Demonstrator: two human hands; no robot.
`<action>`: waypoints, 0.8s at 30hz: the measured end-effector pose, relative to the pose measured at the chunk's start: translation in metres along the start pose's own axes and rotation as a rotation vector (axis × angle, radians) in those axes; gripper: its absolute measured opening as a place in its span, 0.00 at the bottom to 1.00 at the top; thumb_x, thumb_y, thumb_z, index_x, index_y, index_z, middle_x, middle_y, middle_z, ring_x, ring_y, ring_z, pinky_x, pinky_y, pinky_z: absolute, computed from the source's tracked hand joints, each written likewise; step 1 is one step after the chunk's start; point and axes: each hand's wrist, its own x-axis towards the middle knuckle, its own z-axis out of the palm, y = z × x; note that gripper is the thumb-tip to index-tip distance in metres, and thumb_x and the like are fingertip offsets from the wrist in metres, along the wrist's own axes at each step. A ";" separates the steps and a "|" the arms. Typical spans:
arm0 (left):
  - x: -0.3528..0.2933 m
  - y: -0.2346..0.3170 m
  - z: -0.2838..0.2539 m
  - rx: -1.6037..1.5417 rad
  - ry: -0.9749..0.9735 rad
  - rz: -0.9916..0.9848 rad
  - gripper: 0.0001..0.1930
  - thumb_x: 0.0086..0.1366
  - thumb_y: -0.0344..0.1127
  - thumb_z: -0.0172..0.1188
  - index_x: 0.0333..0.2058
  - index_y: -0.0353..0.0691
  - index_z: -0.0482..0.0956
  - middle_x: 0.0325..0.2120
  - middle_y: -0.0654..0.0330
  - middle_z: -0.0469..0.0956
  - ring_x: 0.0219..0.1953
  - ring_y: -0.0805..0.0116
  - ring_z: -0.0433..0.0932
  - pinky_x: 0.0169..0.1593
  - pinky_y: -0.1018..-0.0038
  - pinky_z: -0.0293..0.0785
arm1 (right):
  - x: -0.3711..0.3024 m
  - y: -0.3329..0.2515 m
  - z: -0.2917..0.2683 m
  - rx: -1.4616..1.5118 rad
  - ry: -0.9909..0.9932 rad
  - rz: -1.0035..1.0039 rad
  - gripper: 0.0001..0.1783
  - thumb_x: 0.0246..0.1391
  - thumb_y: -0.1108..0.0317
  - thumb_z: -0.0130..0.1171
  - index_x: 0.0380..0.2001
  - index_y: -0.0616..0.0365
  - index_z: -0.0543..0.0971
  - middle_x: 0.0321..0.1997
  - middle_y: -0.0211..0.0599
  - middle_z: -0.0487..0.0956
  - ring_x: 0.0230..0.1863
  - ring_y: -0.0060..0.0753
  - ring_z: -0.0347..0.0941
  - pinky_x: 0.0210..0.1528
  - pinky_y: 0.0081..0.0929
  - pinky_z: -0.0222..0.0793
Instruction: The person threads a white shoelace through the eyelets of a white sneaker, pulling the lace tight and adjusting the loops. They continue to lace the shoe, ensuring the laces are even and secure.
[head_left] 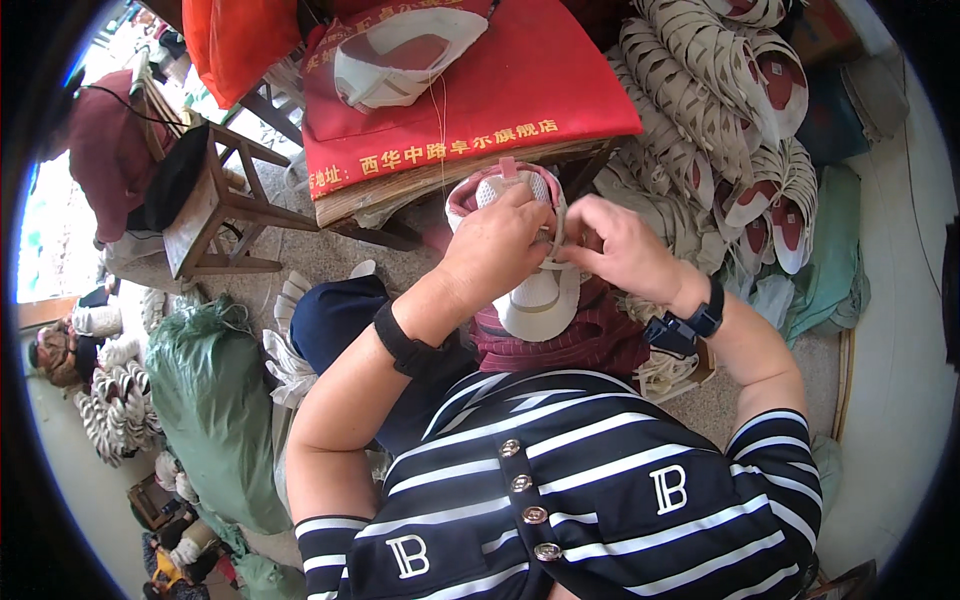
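Observation:
A white shoe upper (538,302) with pink lining rests over my lap, its rounded toe pointing toward me and its pink heel tab away. My left hand (497,238) lies over its left side, fingers curled and closed on the upper near the opening. From the right, my right hand (622,245) pinches the upper's edge with thumb and fingers. The fingertips of both hands almost meet over the middle. Whether a thread or needle is between them is too small to tell.
Ahead stands a low table with a red cover (480,100); another white shoe upper (405,60) with trailing threads lies on it. Nested shoe uppers (690,90) are piled at the right. A wooden stool (215,205) and a green sack (215,410) stand left. Another person (105,150) sits far left.

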 end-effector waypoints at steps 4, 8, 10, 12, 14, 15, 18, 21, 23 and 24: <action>0.000 0.001 -0.001 -0.005 -0.023 -0.004 0.08 0.57 0.35 0.63 0.37 0.44 0.81 0.39 0.55 0.74 0.43 0.52 0.79 0.47 0.60 0.75 | 0.012 -0.011 -0.017 -0.038 -0.117 -0.052 0.26 0.47 0.70 0.72 0.48 0.56 0.73 0.40 0.39 0.73 0.33 0.40 0.75 0.36 0.36 0.73; 0.003 0.002 0.000 0.003 -0.046 0.007 0.07 0.58 0.34 0.62 0.35 0.44 0.82 0.38 0.55 0.75 0.42 0.53 0.79 0.47 0.61 0.75 | 0.028 0.015 -0.022 -0.150 -0.223 -0.209 0.24 0.44 0.69 0.73 0.43 0.56 0.73 0.39 0.42 0.73 0.36 0.48 0.75 0.38 0.41 0.72; 0.003 0.002 0.001 -0.019 -0.010 0.023 0.06 0.59 0.34 0.61 0.35 0.44 0.82 0.36 0.55 0.75 0.42 0.54 0.78 0.47 0.61 0.75 | 0.034 0.018 -0.022 -0.136 -0.272 -0.212 0.22 0.43 0.68 0.74 0.39 0.56 0.73 0.37 0.41 0.74 0.37 0.49 0.75 0.38 0.41 0.72; 0.003 0.003 0.000 0.016 -0.023 -0.030 0.05 0.60 0.33 0.61 0.35 0.45 0.82 0.36 0.56 0.76 0.43 0.53 0.78 0.45 0.62 0.75 | 0.037 0.018 -0.021 -0.145 -0.260 -0.219 0.20 0.43 0.66 0.74 0.36 0.57 0.73 0.35 0.41 0.74 0.36 0.48 0.75 0.37 0.40 0.71; 0.001 0.001 0.003 0.094 0.041 -0.008 0.04 0.62 0.33 0.60 0.35 0.46 0.82 0.35 0.57 0.77 0.40 0.55 0.79 0.43 0.64 0.75 | 0.041 0.017 -0.021 -0.155 -0.252 -0.230 0.19 0.44 0.64 0.74 0.33 0.57 0.73 0.33 0.40 0.74 0.35 0.47 0.75 0.35 0.40 0.71; -0.002 -0.003 0.007 0.155 0.110 0.041 0.04 0.63 0.34 0.60 0.35 0.46 0.82 0.33 0.58 0.78 0.38 0.57 0.79 0.41 0.66 0.75 | 0.042 0.015 -0.022 -0.148 -0.248 -0.228 0.19 0.45 0.63 0.74 0.33 0.57 0.74 0.33 0.39 0.74 0.35 0.45 0.75 0.35 0.39 0.71; 0.000 -0.004 -0.019 -0.247 0.266 -0.207 0.06 0.68 0.36 0.60 0.36 0.42 0.81 0.28 0.63 0.77 0.27 0.71 0.74 0.31 0.73 0.71 | 0.036 0.012 -0.028 -0.103 -0.260 -0.201 0.18 0.48 0.61 0.72 0.34 0.58 0.74 0.33 0.39 0.74 0.35 0.45 0.75 0.36 0.38 0.71; 0.000 0.009 -0.085 -1.343 0.187 -0.459 0.05 0.72 0.32 0.57 0.39 0.38 0.78 0.20 0.74 0.66 0.18 0.84 0.60 0.20 0.82 0.55 | 0.033 0.008 -0.037 -0.010 -0.298 -0.132 0.13 0.53 0.66 0.69 0.38 0.59 0.78 0.31 0.33 0.75 0.30 0.28 0.72 0.31 0.26 0.68; -0.007 0.007 -0.099 -1.741 -0.012 -0.359 0.05 0.73 0.31 0.55 0.39 0.38 0.77 0.19 0.77 0.61 0.17 0.86 0.55 0.19 0.83 0.51 | 0.039 0.001 -0.039 0.154 -0.326 -0.133 0.11 0.57 0.68 0.66 0.40 0.61 0.80 0.32 0.34 0.77 0.30 0.25 0.73 0.33 0.24 0.68; -0.009 0.021 -0.098 -1.744 -0.031 -0.358 0.05 0.73 0.31 0.55 0.39 0.38 0.77 0.18 0.77 0.60 0.16 0.87 0.54 0.18 0.84 0.49 | 0.045 -0.010 -0.041 0.238 -0.340 -0.130 0.10 0.59 0.69 0.65 0.42 0.62 0.80 0.33 0.35 0.78 0.30 0.24 0.73 0.33 0.22 0.69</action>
